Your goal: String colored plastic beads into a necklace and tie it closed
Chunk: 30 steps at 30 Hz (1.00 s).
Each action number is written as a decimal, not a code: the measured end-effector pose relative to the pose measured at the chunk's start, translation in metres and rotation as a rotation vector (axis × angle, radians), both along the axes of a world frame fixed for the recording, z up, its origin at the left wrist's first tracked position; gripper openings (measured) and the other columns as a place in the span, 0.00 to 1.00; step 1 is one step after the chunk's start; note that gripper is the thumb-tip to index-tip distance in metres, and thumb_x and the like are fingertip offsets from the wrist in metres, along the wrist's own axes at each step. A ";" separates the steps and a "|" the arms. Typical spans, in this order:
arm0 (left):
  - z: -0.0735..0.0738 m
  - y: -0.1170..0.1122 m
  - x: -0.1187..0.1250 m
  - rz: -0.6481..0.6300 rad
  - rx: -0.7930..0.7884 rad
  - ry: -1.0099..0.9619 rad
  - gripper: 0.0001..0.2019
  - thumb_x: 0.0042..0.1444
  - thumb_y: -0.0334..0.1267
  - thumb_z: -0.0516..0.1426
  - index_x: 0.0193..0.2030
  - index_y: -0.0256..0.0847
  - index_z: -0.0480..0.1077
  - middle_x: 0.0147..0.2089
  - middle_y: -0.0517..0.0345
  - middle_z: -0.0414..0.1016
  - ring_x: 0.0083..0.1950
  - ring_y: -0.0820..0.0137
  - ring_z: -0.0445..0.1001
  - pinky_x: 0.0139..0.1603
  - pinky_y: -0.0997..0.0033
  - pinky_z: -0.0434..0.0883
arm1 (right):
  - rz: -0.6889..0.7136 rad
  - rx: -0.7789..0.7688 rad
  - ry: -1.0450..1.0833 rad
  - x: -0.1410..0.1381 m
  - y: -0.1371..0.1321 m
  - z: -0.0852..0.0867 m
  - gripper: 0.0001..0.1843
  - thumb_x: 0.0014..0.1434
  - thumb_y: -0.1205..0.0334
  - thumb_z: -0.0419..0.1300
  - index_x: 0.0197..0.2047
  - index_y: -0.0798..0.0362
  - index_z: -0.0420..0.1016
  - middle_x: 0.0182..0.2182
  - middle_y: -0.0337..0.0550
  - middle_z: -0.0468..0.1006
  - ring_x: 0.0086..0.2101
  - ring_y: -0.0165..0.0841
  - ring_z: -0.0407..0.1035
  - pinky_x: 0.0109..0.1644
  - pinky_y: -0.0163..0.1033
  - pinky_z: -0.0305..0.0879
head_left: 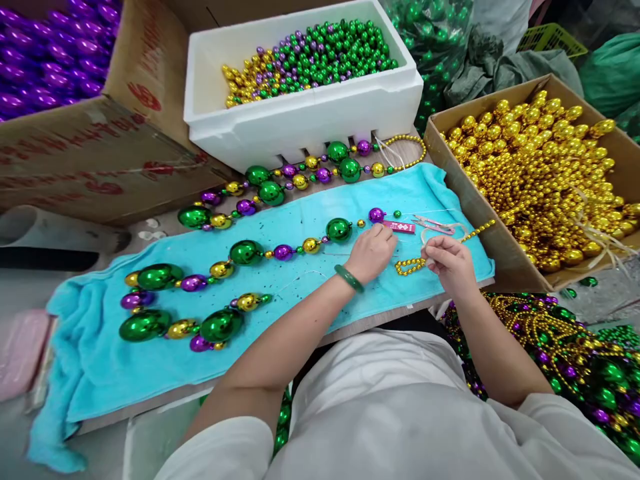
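My left hand (373,252), with a green bangle at its wrist, is low over the blue towel (320,207). Its fingers are closed beside a purple bead (376,215) and a pink strip with white marks (400,227); what they grip is hidden. My right hand (449,263) pinches a strand of small gold beads (410,267) with a pale cord at it. Small pink-handled snips (434,224) lie just beyond. Left of my hands, a strand of large green, gold and purple beads (246,253) curves back on itself, with a thin thread near its end.
A finished-looking bead strand (273,193) lies along the towel's far edge. Behind it stands a white foam box (300,120) of small beads. Cardboard boxes hold purple beads (55,53) at left and gold beads (540,173) at right. Bead necklaces (555,353) pile up at lower right.
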<state>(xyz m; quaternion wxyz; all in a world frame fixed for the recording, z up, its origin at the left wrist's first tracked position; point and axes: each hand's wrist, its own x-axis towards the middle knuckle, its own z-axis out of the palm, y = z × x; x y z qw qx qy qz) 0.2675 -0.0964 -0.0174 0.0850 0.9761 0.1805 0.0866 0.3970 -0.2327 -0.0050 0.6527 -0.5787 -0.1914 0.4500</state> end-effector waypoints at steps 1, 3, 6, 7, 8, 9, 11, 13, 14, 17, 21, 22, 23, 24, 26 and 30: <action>-0.001 0.001 0.004 -0.032 0.041 0.033 0.11 0.61 0.30 0.49 0.36 0.35 0.73 0.38 0.45 0.72 0.44 0.59 0.66 0.39 0.62 0.63 | -0.007 0.000 0.012 0.000 -0.001 0.000 0.08 0.46 0.59 0.65 0.27 0.53 0.71 0.22 0.37 0.74 0.19 0.24 0.59 0.20 0.31 0.49; -0.003 0.001 0.011 -0.073 0.076 0.072 0.11 0.61 0.29 0.48 0.36 0.34 0.73 0.38 0.43 0.72 0.45 0.58 0.66 0.38 0.62 0.63 | -0.006 -0.005 0.028 -0.002 -0.001 -0.001 0.08 0.47 0.59 0.65 0.27 0.53 0.71 0.22 0.37 0.73 0.19 0.24 0.59 0.20 0.31 0.49; -0.006 0.002 0.017 -0.100 0.069 0.105 0.12 0.61 0.28 0.47 0.35 0.33 0.72 0.38 0.42 0.71 0.46 0.58 0.67 0.38 0.62 0.64 | -0.002 -0.009 0.054 -0.008 0.001 -0.002 0.08 0.46 0.59 0.65 0.27 0.53 0.71 0.22 0.37 0.74 0.19 0.24 0.59 0.20 0.31 0.48; -0.007 0.003 0.018 -0.099 0.051 0.102 0.12 0.60 0.28 0.48 0.35 0.33 0.72 0.38 0.42 0.72 0.46 0.58 0.67 0.39 0.62 0.64 | -0.003 -0.009 0.064 -0.010 0.002 -0.003 0.09 0.46 0.59 0.65 0.27 0.53 0.71 0.22 0.37 0.73 0.19 0.24 0.58 0.20 0.31 0.48; -0.008 0.003 0.018 -0.089 0.019 0.087 0.11 0.60 0.28 0.48 0.34 0.34 0.72 0.39 0.42 0.72 0.46 0.58 0.68 0.40 0.62 0.65 | -0.002 -0.009 0.074 -0.011 0.003 -0.003 0.09 0.45 0.59 0.65 0.27 0.53 0.71 0.22 0.37 0.73 0.18 0.23 0.58 0.20 0.31 0.48; -0.008 0.003 0.017 -0.068 -0.033 0.055 0.11 0.60 0.29 0.48 0.34 0.34 0.72 0.39 0.43 0.72 0.47 0.58 0.68 0.41 0.61 0.65 | 0.002 -0.009 0.084 -0.012 0.004 -0.004 0.09 0.45 0.59 0.65 0.27 0.53 0.71 0.22 0.36 0.73 0.18 0.23 0.58 0.20 0.31 0.49; -0.004 0.003 0.015 0.021 -0.211 -0.070 0.10 0.59 0.30 0.50 0.34 0.36 0.72 0.40 0.45 0.73 0.46 0.60 0.69 0.44 0.62 0.66 | 0.015 -0.012 0.100 -0.015 0.006 -0.004 0.09 0.45 0.58 0.65 0.26 0.53 0.71 0.22 0.36 0.73 0.19 0.23 0.58 0.20 0.31 0.49; 0.006 0.000 0.009 0.184 -0.511 -0.253 0.08 0.58 0.33 0.52 0.34 0.37 0.72 0.37 0.50 0.75 0.42 0.64 0.72 0.42 0.64 0.68 | 0.036 -0.017 0.112 -0.019 0.009 -0.003 0.09 0.46 0.58 0.65 0.27 0.53 0.71 0.22 0.36 0.73 0.19 0.23 0.59 0.20 0.31 0.50; 0.013 -0.002 0.005 0.274 -0.699 -0.341 0.07 0.57 0.35 0.53 0.34 0.38 0.73 0.35 0.52 0.75 0.38 0.66 0.73 0.40 0.66 0.69 | 0.050 -0.017 0.116 -0.022 0.010 -0.002 0.09 0.46 0.58 0.66 0.27 0.53 0.71 0.22 0.36 0.73 0.19 0.23 0.59 0.21 0.30 0.51; 0.035 -0.011 -0.011 0.476 -1.198 -0.515 0.09 0.51 0.40 0.59 0.35 0.37 0.74 0.27 0.58 0.73 0.29 0.71 0.72 0.31 0.71 0.69 | 0.114 -0.008 0.129 -0.031 0.018 0.005 0.09 0.46 0.58 0.66 0.27 0.54 0.72 0.21 0.37 0.74 0.20 0.23 0.60 0.22 0.30 0.54; 0.050 -0.021 -0.031 0.587 -1.413 -0.603 0.11 0.46 0.41 0.63 0.33 0.36 0.77 0.23 0.60 0.72 0.24 0.76 0.68 0.27 0.74 0.65 | 0.197 -0.023 0.124 -0.043 0.030 0.013 0.09 0.45 0.58 0.65 0.26 0.54 0.72 0.20 0.36 0.74 0.19 0.23 0.59 0.22 0.31 0.54; 0.051 -0.022 -0.034 0.608 -1.428 -0.612 0.11 0.45 0.41 0.64 0.33 0.36 0.77 0.23 0.61 0.72 0.24 0.76 0.67 0.26 0.74 0.65 | 0.212 -0.033 0.120 -0.045 0.032 0.015 0.09 0.45 0.59 0.65 0.25 0.54 0.72 0.20 0.36 0.74 0.19 0.23 0.59 0.22 0.31 0.54; 0.050 -0.023 -0.037 0.626 -1.439 -0.617 0.11 0.45 0.41 0.64 0.33 0.36 0.78 0.22 0.61 0.72 0.23 0.77 0.67 0.26 0.74 0.64 | 0.227 -0.045 0.117 -0.047 0.034 0.016 0.09 0.44 0.59 0.65 0.25 0.54 0.72 0.20 0.36 0.74 0.19 0.24 0.59 0.22 0.31 0.54; 0.049 -0.023 -0.039 0.641 -1.448 -0.622 0.11 0.44 0.41 0.64 0.33 0.36 0.78 0.23 0.61 0.72 0.23 0.77 0.67 0.26 0.74 0.64 | 0.242 -0.058 0.114 -0.049 0.035 0.017 0.09 0.44 0.58 0.65 0.25 0.54 0.72 0.20 0.37 0.74 0.19 0.24 0.59 0.22 0.31 0.54; 0.047 -0.024 -0.042 0.657 -1.466 -0.632 0.11 0.44 0.41 0.65 0.33 0.36 0.78 0.23 0.60 0.73 0.24 0.77 0.67 0.27 0.74 0.65 | 0.266 -0.088 0.105 -0.052 0.037 0.018 0.09 0.43 0.58 0.65 0.24 0.54 0.71 0.20 0.37 0.74 0.19 0.24 0.59 0.22 0.31 0.54; 0.046 -0.025 -0.043 0.649 -1.495 -0.632 0.11 0.44 0.41 0.65 0.32 0.36 0.78 0.24 0.60 0.73 0.25 0.76 0.68 0.28 0.74 0.66 | 0.278 -0.113 0.070 -0.056 0.038 0.017 0.09 0.42 0.58 0.64 0.22 0.54 0.70 0.19 0.36 0.72 0.19 0.24 0.59 0.22 0.32 0.53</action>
